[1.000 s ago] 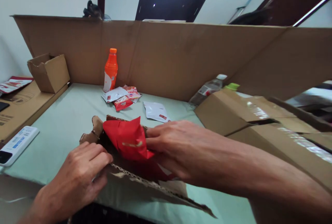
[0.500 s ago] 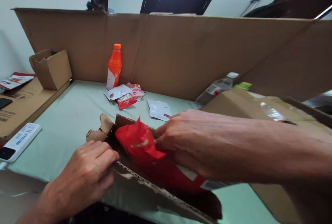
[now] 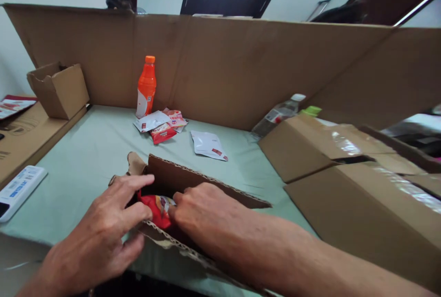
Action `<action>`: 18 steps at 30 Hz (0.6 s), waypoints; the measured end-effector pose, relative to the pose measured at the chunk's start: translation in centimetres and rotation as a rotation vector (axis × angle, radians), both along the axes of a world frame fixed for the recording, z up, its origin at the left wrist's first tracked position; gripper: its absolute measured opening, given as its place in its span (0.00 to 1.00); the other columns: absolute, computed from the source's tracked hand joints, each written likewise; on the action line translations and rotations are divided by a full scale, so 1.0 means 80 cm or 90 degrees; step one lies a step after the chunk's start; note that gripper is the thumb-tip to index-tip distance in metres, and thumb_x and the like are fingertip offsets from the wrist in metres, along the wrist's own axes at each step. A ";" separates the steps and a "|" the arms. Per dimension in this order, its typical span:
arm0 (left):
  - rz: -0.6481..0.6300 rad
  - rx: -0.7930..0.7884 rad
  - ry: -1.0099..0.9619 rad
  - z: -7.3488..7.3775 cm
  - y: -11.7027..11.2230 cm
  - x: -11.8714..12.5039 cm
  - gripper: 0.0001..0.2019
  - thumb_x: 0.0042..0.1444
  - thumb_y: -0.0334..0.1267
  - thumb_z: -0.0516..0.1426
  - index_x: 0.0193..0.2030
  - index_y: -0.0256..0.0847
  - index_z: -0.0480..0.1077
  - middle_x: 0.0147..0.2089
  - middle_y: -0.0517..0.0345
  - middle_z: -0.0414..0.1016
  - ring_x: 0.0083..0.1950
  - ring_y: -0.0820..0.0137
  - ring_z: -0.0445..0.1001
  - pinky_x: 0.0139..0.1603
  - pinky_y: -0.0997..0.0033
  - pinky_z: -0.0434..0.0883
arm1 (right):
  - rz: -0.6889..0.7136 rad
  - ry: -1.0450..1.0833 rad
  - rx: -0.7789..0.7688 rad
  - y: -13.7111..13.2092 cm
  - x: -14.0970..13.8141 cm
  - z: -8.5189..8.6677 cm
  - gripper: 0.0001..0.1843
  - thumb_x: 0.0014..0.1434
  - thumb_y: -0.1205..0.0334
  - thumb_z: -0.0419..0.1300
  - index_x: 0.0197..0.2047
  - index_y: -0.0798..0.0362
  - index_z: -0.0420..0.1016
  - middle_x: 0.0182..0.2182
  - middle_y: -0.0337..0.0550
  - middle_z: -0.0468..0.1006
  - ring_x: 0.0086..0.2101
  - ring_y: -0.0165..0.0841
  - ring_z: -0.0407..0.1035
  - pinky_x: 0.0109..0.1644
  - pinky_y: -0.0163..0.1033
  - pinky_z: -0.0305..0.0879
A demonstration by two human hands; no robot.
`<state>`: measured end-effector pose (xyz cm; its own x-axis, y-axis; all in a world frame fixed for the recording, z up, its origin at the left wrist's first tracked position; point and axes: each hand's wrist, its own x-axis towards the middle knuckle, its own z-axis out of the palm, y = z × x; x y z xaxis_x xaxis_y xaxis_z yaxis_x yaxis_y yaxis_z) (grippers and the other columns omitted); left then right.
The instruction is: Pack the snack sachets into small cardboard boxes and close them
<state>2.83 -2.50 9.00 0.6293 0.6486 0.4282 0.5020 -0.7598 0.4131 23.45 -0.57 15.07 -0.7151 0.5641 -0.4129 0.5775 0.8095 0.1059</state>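
Observation:
A small corrugated cardboard box (image 3: 193, 180) lies open on the green table near me. A red snack packet (image 3: 155, 209) sits low inside it, mostly hidden. My left hand (image 3: 103, 230) rests on the box's left near edge, index finger stretched along the rim and the other fingers touching the packet. My right hand (image 3: 203, 212) reaches into the box with its fingers curled down onto the packet; the fingertips are hidden inside.
An orange drink bottle (image 3: 146, 86) and several snack packets (image 3: 161, 127) lie at the back, with a white pouch (image 3: 208, 144) beside them. Large cardboard boxes (image 3: 344, 173) stand at the right, a small open box (image 3: 58, 89) and a white remote (image 3: 19, 189) at the left. A cardboard wall (image 3: 241, 67) rings the table.
The red packet, sticking up above the box before, has been pushed down inside it. My right hand followed it down and my left index finger has stretched out.

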 end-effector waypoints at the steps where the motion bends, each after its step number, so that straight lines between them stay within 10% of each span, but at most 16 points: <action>1: -0.022 -0.004 0.004 0.001 0.002 0.000 0.13 0.56 0.21 0.53 0.42 0.43 0.70 0.60 0.51 0.72 0.64 0.60 0.69 0.63 0.55 0.69 | -0.011 0.004 -0.018 0.002 -0.001 -0.007 0.08 0.54 0.77 0.63 0.28 0.55 0.77 0.25 0.44 0.81 0.23 0.33 0.71 0.23 0.38 0.46; 5: -0.055 -0.042 0.012 0.003 0.009 0.001 0.13 0.56 0.21 0.53 0.41 0.43 0.70 0.39 0.59 0.77 0.46 0.64 0.76 0.49 0.62 0.73 | -0.069 0.035 -0.120 0.020 0.005 -0.039 0.11 0.64 0.74 0.57 0.36 0.58 0.82 0.34 0.49 0.85 0.28 0.31 0.73 0.26 0.37 0.48; 12: -0.061 -0.055 0.006 0.017 0.013 -0.004 0.14 0.59 0.26 0.55 0.48 0.47 0.71 0.50 0.59 0.79 0.49 0.68 0.78 0.49 0.70 0.73 | -0.065 0.202 -0.163 0.019 0.034 -0.068 0.08 0.64 0.72 0.59 0.36 0.56 0.80 0.33 0.43 0.83 0.30 0.30 0.72 0.31 0.35 0.55; 18: -0.073 -0.086 0.103 0.015 0.018 -0.007 0.13 0.54 0.27 0.60 0.44 0.47 0.72 0.42 0.62 0.79 0.41 0.67 0.78 0.43 0.70 0.73 | -0.061 0.402 -0.160 0.001 0.051 -0.049 0.11 0.67 0.72 0.56 0.39 0.54 0.81 0.38 0.43 0.83 0.36 0.32 0.76 0.39 0.36 0.67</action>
